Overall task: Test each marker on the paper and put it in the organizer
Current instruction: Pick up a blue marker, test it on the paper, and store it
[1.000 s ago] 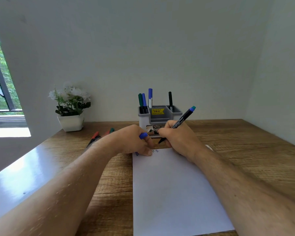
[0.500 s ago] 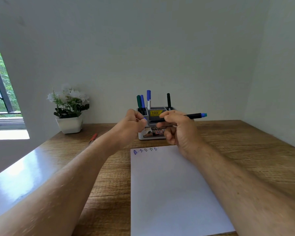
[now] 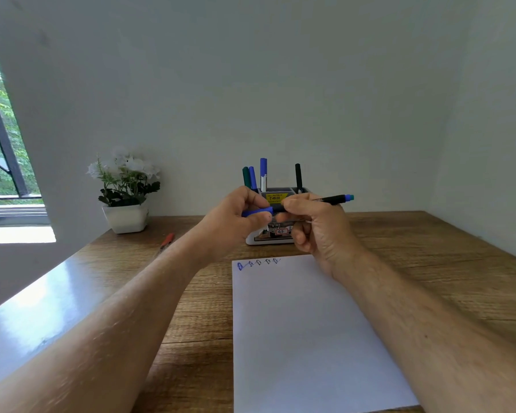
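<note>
Landmark: the grey-and-white plastic desk organizer (image 3: 276, 234) with the yellow price sticker, standing at the back of the brown wooden desk (image 3: 429, 263); every place below is given from it.
Change: a second ago the right hand was writing on the sheet just in front of the organizer; both hands have since lifted and now meet in the air in front of it, partly hiding it.
Marker in hand: the slim black marker with a blue end plug (image 3: 325, 200) lies level in front of the organizer, plug end pointing right.
Right hand (image 3: 316, 228): thumb and fingers curled round the marker's barrel.
Left hand (image 3: 236, 217): fingers pinched round the blue plastic cap (image 3: 256, 212), which is meeting the marker's writing end.
Cap seating: I cannot tell whether it is fully pushed home.
Paper: the white sheet (image 3: 295, 338) lies flat in front of the organizer, with a row of small blue scribbles (image 3: 258, 262) along its near-organizer edge.
Meaning: the test mark for this marker looks done; recapping is the step in hand, then it goes into a compartment.
Already stowed: a green, two blue and a black marker (image 3: 262, 174) stand upright in the organizer.
Still waiting: a red marker (image 3: 168, 240) lies on the desk well to the organizer's left, near the white potted flower plant (image 3: 125, 189).
</note>
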Demonstrator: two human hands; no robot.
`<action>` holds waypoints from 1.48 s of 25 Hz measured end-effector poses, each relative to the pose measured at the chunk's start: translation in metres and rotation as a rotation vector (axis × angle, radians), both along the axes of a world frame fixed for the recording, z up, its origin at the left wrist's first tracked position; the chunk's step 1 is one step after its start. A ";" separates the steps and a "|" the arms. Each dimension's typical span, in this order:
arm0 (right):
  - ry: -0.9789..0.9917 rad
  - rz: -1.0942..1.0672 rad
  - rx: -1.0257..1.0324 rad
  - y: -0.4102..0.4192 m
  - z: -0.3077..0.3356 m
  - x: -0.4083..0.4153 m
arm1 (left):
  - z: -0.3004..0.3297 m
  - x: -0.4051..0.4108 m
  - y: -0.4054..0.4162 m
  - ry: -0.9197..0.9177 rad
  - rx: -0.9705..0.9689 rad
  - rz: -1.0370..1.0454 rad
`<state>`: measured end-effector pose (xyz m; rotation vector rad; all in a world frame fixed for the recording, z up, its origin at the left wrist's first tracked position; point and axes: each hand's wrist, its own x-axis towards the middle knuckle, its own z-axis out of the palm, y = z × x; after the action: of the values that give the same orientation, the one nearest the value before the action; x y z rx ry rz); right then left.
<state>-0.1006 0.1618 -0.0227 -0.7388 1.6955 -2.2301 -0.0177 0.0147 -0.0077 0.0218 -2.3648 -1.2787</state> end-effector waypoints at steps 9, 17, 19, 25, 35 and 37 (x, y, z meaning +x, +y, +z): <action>-0.044 0.089 -0.133 0.001 0.005 0.007 | 0.007 0.000 -0.008 0.172 0.768 -0.031; 0.426 -0.162 0.174 -0.004 0.002 0.012 | 0.005 0.000 -0.018 0.296 1.049 0.120; 0.630 -0.234 0.278 -0.006 -0.002 0.014 | 0.001 0.000 -0.020 0.302 1.048 0.146; 0.791 -0.263 0.292 -0.013 -0.008 0.017 | -0.002 -0.006 -0.010 0.319 1.024 0.111; 0.568 -0.238 0.267 -0.016 -0.010 0.014 | -0.002 -0.009 0.012 0.320 0.876 0.090; 0.562 -0.233 0.293 -0.014 -0.010 0.013 | -0.002 -0.008 0.014 0.351 0.774 0.155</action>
<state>-0.0874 0.1479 -0.0327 -1.2239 2.4129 -1.9482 -0.0257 0.0285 -0.0095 0.1965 -1.4436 -1.8550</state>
